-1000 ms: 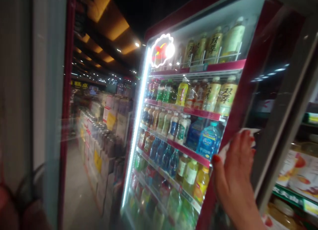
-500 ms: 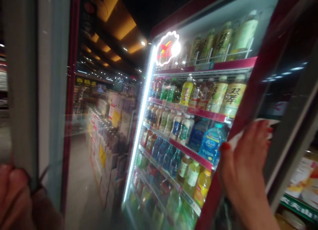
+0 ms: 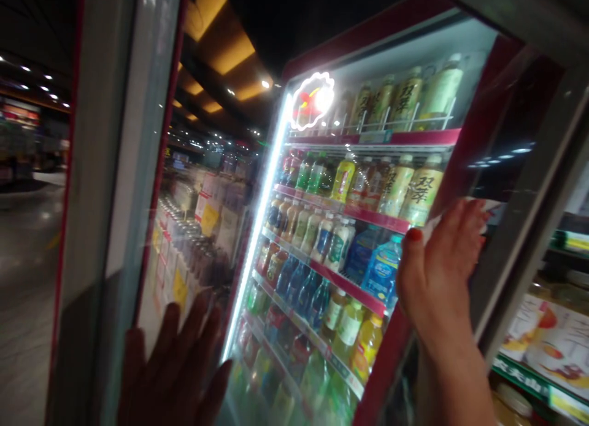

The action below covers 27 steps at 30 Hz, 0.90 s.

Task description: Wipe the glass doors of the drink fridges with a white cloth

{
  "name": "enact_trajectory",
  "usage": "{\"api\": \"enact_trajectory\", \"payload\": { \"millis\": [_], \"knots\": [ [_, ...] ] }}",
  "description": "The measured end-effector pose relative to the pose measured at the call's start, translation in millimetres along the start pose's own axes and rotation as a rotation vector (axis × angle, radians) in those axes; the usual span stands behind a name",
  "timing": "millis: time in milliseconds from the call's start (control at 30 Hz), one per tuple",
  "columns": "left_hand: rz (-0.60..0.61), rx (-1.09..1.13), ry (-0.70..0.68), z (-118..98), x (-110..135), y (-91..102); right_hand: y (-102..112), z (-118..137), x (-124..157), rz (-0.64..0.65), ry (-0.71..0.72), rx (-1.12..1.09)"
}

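Two bare hands are up at the glass front of a red-framed drinks cooler (image 3: 472, 128). The right hand (image 3: 437, 272) stands open, its fingers (image 3: 460, 220) flat and together, pressing a crumpled white cloth (image 3: 483, 206) against the pane near the cooler's right frame rather than closing around it. Flat fingers like these spread the pressure evenly across the cloth, a sound way to work on glass. The left hand (image 3: 172, 371) is open too, fingers spread, low and to the left, dark and blurred; whether it touches the glass I cannot tell. Behind the pane, rows of bottled drinks (image 3: 350, 254) fill the shelves, beside a bright LED strip (image 3: 257, 229).
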State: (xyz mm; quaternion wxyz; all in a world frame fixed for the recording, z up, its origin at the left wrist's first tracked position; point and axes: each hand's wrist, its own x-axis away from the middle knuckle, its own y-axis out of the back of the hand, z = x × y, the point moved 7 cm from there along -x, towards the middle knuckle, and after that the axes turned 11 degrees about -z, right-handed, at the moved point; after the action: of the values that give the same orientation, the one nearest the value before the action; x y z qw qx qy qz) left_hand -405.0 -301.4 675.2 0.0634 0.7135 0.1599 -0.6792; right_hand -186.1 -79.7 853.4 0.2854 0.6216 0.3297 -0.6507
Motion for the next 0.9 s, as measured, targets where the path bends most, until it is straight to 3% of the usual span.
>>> {"api": "enact_trajectory", "payload": {
  "millis": [33, 100, 167, 233, 300, 367, 433, 500, 533, 633, 700, 733, 833, 900],
  "knots": [
    [0.001, -0.026, -0.075, -7.7, -4.1, -4.1, -1.0, 8.5, -5.4, -0.012, 0.004, -0.005],
    [0.001, -0.070, -0.183, -21.1, -12.4, -8.1, -2.8, 55.7, 6.4, 0.037, 0.186, -0.078],
    [-0.025, -0.049, -0.170, -26.1, -23.0, -4.2, 1.0, 110.7, 44.9, 0.132, 0.513, -0.216],
    [-0.062, 0.018, -0.102, -25.9, -36.7, 2.7, 7.8, 126.5, 76.5, 0.176, 0.704, -0.277],
    [-0.078, 0.078, -0.049, -25.7, -53.7, 4.8, 6.1, 93.2, 66.7, 0.155, 0.582, -0.195],
    [-0.079, 0.089, -0.068, -30.4, -71.9, 0.1, -0.6, 37.5, 25.1, 0.087, 0.267, -0.066],
    [-0.105, 0.029, -0.130, -37.9, -86.2, -7.2, -4.8, 7.3, -16.3, 0.005, 0.054, -0.013],
    [-0.137, -0.047, -0.155, -43.0, -93.1, -14.2, -5.4, 25.6, -38.0, -0.040, 0.085, -0.026],
    [-0.151, -0.073, -0.147, -44.0, -93.8, -16.4, -5.1, 49.7, -38.4, -0.026, 0.193, -0.053],
    [-0.176, -0.089, -0.105, -44.8, -90.3, -17.7, -1.8, 126.4, -7.6, 0.139, 0.708, -0.188],
    [-0.160, -0.090, -0.093, -45.9, -88.6, -17.3, 0.3, 135.0, -4.4, 0.204, 0.850, -0.211],
    [-0.145, -0.086, -0.095, -47.0, -88.6, -17.3, -0.7, 125.6, -18.6, 0.191, 0.801, -0.190],
    [-0.133, -0.083, -0.092, -49.3, -89.9, -16.2, -9.0, 85.1, -88.6, 0.064, 0.423, -0.098],
    [-0.154, -0.083, -0.083, -48.8, -88.8, -14.8, -15.1, 93.5, -112.8, 0.032, 0.340, -0.106]
  ]
}}
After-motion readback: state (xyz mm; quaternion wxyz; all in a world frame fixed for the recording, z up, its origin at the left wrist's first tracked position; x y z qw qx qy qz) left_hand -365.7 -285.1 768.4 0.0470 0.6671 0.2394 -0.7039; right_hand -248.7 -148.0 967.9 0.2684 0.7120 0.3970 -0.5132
